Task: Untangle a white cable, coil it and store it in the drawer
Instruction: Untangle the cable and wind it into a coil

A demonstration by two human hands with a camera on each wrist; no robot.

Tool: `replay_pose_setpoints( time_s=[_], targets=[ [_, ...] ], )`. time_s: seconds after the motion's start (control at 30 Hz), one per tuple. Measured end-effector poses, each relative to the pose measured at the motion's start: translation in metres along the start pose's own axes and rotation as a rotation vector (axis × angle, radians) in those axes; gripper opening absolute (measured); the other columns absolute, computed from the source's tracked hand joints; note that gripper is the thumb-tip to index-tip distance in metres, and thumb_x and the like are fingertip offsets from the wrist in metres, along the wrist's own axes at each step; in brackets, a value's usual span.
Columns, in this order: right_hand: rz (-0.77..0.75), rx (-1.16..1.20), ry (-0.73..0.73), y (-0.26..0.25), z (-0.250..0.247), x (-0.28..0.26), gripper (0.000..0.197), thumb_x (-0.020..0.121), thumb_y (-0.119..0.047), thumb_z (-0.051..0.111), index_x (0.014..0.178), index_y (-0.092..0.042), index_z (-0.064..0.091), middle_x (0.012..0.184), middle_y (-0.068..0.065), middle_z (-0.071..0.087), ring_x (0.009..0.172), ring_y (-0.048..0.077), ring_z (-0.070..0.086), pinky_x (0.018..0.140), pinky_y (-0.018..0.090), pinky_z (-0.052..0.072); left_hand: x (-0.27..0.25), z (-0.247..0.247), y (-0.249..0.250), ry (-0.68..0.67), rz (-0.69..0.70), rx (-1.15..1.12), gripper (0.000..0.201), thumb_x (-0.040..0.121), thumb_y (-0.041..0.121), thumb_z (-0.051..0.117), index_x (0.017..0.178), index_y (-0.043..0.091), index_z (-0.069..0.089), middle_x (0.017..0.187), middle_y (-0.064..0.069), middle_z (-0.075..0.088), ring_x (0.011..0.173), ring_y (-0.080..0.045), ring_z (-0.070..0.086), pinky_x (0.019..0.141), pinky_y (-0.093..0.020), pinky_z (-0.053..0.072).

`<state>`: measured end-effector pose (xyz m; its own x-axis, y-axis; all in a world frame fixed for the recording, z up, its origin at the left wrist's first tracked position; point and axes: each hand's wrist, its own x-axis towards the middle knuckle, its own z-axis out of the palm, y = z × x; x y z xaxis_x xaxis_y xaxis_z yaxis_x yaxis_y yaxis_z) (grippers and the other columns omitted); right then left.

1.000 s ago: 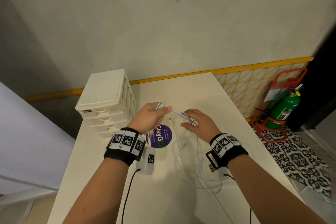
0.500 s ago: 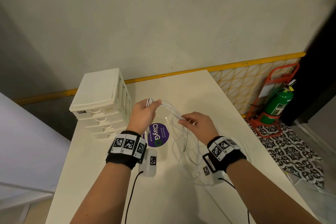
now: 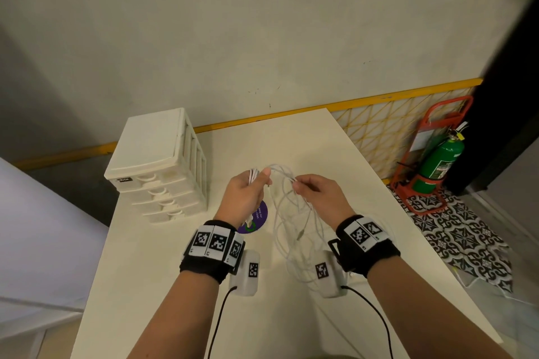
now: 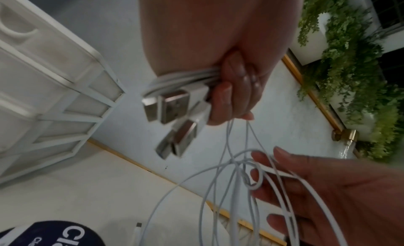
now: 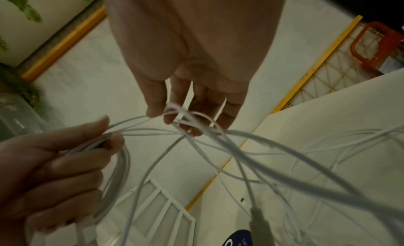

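Observation:
A tangle of thin white cable (image 3: pixel 294 221) hangs in loops between both hands above the cream table (image 3: pixel 163 271). My left hand (image 3: pixel 248 192) grips a bunch of strands with silver USB plugs (image 4: pixel 172 109) sticking out below the fist. My right hand (image 3: pixel 318 195) pinches a small knot of cable (image 5: pixel 188 123) at its fingertips, close beside the left hand. The white drawer unit (image 3: pixel 160 163) stands at the table's left rear, left of my left hand, with all its drawers closed.
A round purple sticker (image 3: pixel 256 218) lies on the table under the left hand. A green fire extinguisher (image 3: pixel 437 163) in a red stand is on the floor to the right. The wall runs along the table's far edge.
Both hands have risen a little and stay close together. More cable has come off the table and hangs in longer loops between them.

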<state>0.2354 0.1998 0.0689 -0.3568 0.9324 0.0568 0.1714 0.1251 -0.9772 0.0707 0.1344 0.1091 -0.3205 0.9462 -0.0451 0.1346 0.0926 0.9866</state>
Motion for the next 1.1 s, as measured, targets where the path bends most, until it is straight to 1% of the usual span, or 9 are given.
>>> replay_pose_setpoints(
  time_s=[0.1, 0.2, 0.33, 0.53, 0.63, 0.73, 0.9, 1.0, 1.1],
  targets=[
    [-0.010, -0.045, -0.038, 0.000, -0.001, -0.001, 0.025, 0.086, -0.017, 0.063, 0.110, -0.011, 0.065, 0.097, -0.006, 0.065, 0.085, 0.002, 0.059, 0.078, 0.003, 0.043, -0.001, 0.003, -0.005, -0.010, -0.005, 0.015, 0.033, 0.096, 0.032, 0.052, 0.076, 0.008, 0.060, 0.037, 0.006, 0.037, 0.032, -0.007, 0.029, 0.038, -0.017, 0.028],
    [0.012, -0.008, -0.073, 0.002, -0.005, -0.003, 0.024, 0.087, -0.017, 0.062, 0.110, -0.014, 0.066, 0.089, -0.008, 0.066, 0.076, 0.000, 0.059, 0.077, 0.011, 0.046, 0.001, 0.000, -0.008, 0.037, 0.005, 0.022, 0.032, 0.095, 0.033, 0.053, 0.075, 0.009, 0.061, 0.038, 0.007, 0.037, 0.034, -0.007, 0.031, 0.040, -0.018, 0.030],
    [0.031, 0.002, -0.066, 0.001, -0.007, -0.005, 0.014, 0.088, -0.017, 0.060, 0.099, -0.013, 0.068, 0.078, -0.005, 0.065, 0.061, -0.004, 0.056, 0.064, 0.007, 0.042, 0.007, -0.006, -0.010, 0.121, -0.003, 0.011, 0.029, 0.094, 0.033, 0.056, 0.075, 0.011, 0.061, 0.040, 0.006, 0.040, 0.036, -0.007, 0.034, 0.045, -0.021, 0.033],
    [0.097, -0.029, -0.149, -0.002, -0.011, -0.011, 0.020, 0.088, -0.029, 0.059, 0.100, -0.017, 0.069, 0.088, 0.003, 0.069, 0.075, 0.010, 0.060, 0.080, 0.024, 0.047, 0.009, -0.011, -0.011, 0.198, -0.025, -0.029, 0.026, 0.093, 0.032, 0.056, 0.076, 0.013, 0.060, 0.049, 0.000, 0.041, 0.036, -0.005, 0.035, 0.044, -0.020, 0.033],
    [0.076, -0.087, -0.181, 0.004, -0.010, -0.014, 0.023, 0.076, -0.031, 0.073, 0.097, -0.022, 0.068, 0.088, 0.001, 0.067, 0.076, 0.009, 0.059, 0.072, 0.010, 0.045, 0.009, -0.009, -0.011, 0.188, -0.028, -0.058, 0.027, 0.094, 0.031, 0.056, 0.075, 0.012, 0.060, 0.045, 0.002, 0.040, 0.035, -0.006, 0.033, 0.042, -0.020, 0.031],
    [0.019, -0.154, -0.074, 0.012, -0.004, -0.013, 0.019, 0.072, -0.026, 0.077, 0.087, -0.022, 0.066, 0.077, -0.003, 0.062, 0.066, 0.009, 0.054, 0.065, 0.013, 0.044, 0.007, -0.005, -0.009, 0.150, -0.021, -0.088, 0.027, 0.094, 0.029, 0.056, 0.074, 0.011, 0.059, 0.039, 0.006, 0.038, 0.033, -0.007, 0.030, 0.038, -0.019, 0.029],
    [0.034, -0.103, -0.066, 0.018, -0.001, -0.010, 0.009, 0.084, -0.021, 0.064, 0.075, -0.021, 0.062, 0.069, -0.002, 0.064, 0.064, 0.013, 0.057, 0.072, 0.027, 0.047, 0.005, 0.000, -0.007, 0.114, -0.026, -0.105, 0.027, 0.095, 0.028, 0.055, 0.075, 0.010, 0.059, 0.038, 0.007, 0.037, 0.033, -0.007, 0.028, 0.036, -0.019, 0.027],
    [0.037, -0.115, -0.041, 0.016, -0.003, -0.010, 0.014, 0.088, -0.025, 0.059, 0.074, -0.025, 0.061, 0.071, -0.001, 0.063, 0.063, 0.011, 0.057, 0.065, 0.018, 0.044, 0.006, -0.001, -0.009, 0.111, -0.034, -0.103, 0.028, 0.095, 0.029, 0.054, 0.075, 0.010, 0.059, 0.038, 0.006, 0.037, 0.033, -0.008, 0.028, 0.036, -0.019, 0.027],
    [0.106, -0.034, -0.064, 0.010, -0.004, -0.011, 0.015, 0.092, -0.024, 0.052, 0.088, -0.015, 0.064, 0.082, 0.002, 0.065, 0.067, 0.012, 0.060, 0.057, 0.014, 0.043, 0.006, -0.001, -0.011, 0.118, -0.048, -0.107, 0.029, 0.095, 0.030, 0.054, 0.075, 0.010, 0.059, 0.039, 0.007, 0.037, 0.033, -0.007, 0.028, 0.035, -0.019, 0.026]
  ],
)
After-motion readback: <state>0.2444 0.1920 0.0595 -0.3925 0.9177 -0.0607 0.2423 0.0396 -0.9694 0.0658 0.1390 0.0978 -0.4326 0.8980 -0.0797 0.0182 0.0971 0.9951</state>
